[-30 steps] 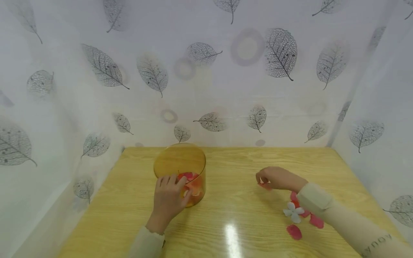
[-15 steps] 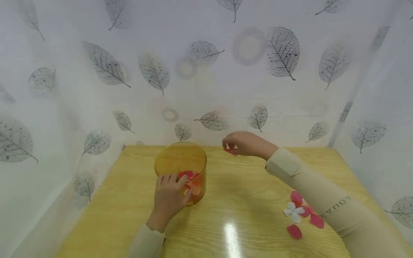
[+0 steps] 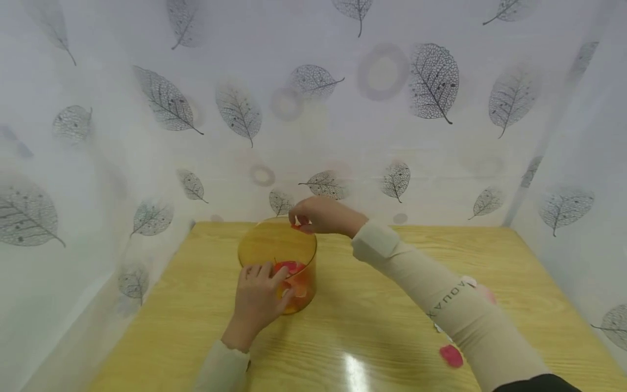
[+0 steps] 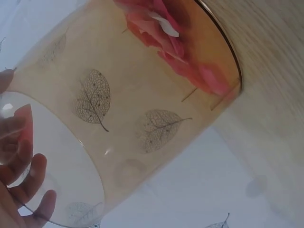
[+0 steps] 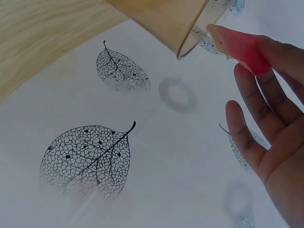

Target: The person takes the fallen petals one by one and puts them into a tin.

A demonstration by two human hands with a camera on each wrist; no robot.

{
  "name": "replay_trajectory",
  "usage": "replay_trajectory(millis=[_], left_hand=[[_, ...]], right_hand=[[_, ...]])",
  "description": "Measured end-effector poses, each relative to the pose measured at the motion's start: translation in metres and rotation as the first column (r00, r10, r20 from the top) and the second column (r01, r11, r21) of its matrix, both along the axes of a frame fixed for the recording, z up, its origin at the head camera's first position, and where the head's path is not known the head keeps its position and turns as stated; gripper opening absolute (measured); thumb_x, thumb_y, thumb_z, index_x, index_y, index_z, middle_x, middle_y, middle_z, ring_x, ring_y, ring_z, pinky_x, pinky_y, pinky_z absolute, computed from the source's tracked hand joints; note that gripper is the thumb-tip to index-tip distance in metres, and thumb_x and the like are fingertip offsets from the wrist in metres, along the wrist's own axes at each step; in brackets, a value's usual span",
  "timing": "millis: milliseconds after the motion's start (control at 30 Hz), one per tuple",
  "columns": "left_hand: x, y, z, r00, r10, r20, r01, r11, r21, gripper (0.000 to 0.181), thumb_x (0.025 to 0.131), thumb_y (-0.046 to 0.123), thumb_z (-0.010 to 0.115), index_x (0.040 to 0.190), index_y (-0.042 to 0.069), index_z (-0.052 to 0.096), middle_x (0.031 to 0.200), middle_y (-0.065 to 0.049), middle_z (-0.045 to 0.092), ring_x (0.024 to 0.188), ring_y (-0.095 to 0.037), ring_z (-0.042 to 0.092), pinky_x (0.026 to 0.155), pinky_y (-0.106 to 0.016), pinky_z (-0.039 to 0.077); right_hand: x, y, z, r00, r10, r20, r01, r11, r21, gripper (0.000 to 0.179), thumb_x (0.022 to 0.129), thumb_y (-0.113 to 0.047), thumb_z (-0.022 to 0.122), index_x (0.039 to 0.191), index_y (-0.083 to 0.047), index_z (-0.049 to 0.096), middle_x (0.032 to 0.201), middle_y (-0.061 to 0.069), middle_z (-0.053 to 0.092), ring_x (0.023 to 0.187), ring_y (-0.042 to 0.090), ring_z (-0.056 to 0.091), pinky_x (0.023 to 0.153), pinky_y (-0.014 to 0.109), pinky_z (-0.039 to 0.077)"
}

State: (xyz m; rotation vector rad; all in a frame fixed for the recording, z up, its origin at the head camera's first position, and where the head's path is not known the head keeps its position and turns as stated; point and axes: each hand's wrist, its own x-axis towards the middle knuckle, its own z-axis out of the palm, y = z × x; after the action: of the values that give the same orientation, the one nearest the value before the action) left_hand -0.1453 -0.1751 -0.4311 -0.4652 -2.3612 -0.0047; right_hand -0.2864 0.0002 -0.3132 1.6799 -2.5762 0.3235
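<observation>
An amber see-through cylindrical jar (image 3: pixel 264 239) stands upright on the wooden table. Red and pink petals (image 4: pixel 175 52) lie inside at its bottom. My left hand (image 3: pixel 257 302) holds the jar's near side, thumb and fingers spread round the curved wall. Over the far right of the jar's rim, my right hand (image 3: pixel 325 215) pinches a red-pink petal (image 5: pixel 244 47) between thumb and fingers. In the right wrist view its other fingers are loosely bent, and the petal overlaps the jar's mouth. The left wrist view catches the petal and right-hand fingers through the mouth.
On the table (image 3: pixel 372 326) at right lies a loose pink petal (image 3: pixel 451 356). Paler petals (image 3: pixel 485 293) and a white flower are mostly covered by the right sleeve (image 3: pixel 441 288). Leaf-patterned sheeting (image 3: pixel 352 130) encloses the table at the back and sides.
My right hand has carried the petal left and up from the table's right side to the jar's rim. My left hand has stayed on the jar. The right sleeve now covers most loose petals.
</observation>
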Motion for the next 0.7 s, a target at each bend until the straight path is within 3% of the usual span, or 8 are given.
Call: replay_trajectory(millis=[333, 533, 700], left_hand=[[0.002, -0.003, 0.006, 0.993, 0.005, 0.116, 0.002, 0.998, -0.065, 0.044, 0.071, 0.046, 0.076, 0.107, 0.025, 0.063, 0.091, -0.006, 0.059, 0.077, -0.024, 0.058, 0.079, -0.046, 0.045], [0.004, -0.004, 0.01, 0.977, 0.019, 0.212, -0.001, 0.996, -0.085, 0.04, 0.077, 0.048, 0.069, 0.112, 0.028, 0.063, 0.094, -0.005, 0.062, 0.079, -0.024, 0.059, 0.079, -0.044, 0.046], [0.006, -0.005, 0.014, 0.97, 0.011, 0.244, 0.012, 0.996, -0.093, 0.041, 0.08, 0.054, 0.063, 0.113, 0.029, 0.063, 0.093, -0.004, 0.062, 0.079, -0.025, 0.059, 0.078, -0.042, 0.044]], right_hand=[[0.0, -0.008, -0.012, 1.0, 0.005, 0.016, -0.005, 1.0, 0.012, 0.01, 0.084, -0.007, 0.066, 0.093, -0.011, 0.065, 0.079, 0.001, 0.064, 0.069, 0.011, 0.054, 0.065, 0.02, 0.046], [0.003, -0.011, -0.019, 0.998, -0.022, 0.052, 0.019, 0.998, 0.053, 0.017, 0.085, -0.013, 0.067, 0.102, -0.011, 0.064, 0.081, 0.0, 0.064, 0.071, 0.01, 0.055, 0.067, 0.02, 0.047], [0.003, -0.006, -0.024, 0.998, -0.046, 0.033, 0.044, 0.997, 0.062, 0.021, 0.086, -0.017, 0.066, 0.107, -0.012, 0.062, 0.084, -0.001, 0.063, 0.075, 0.011, 0.056, 0.071, 0.023, 0.048]])
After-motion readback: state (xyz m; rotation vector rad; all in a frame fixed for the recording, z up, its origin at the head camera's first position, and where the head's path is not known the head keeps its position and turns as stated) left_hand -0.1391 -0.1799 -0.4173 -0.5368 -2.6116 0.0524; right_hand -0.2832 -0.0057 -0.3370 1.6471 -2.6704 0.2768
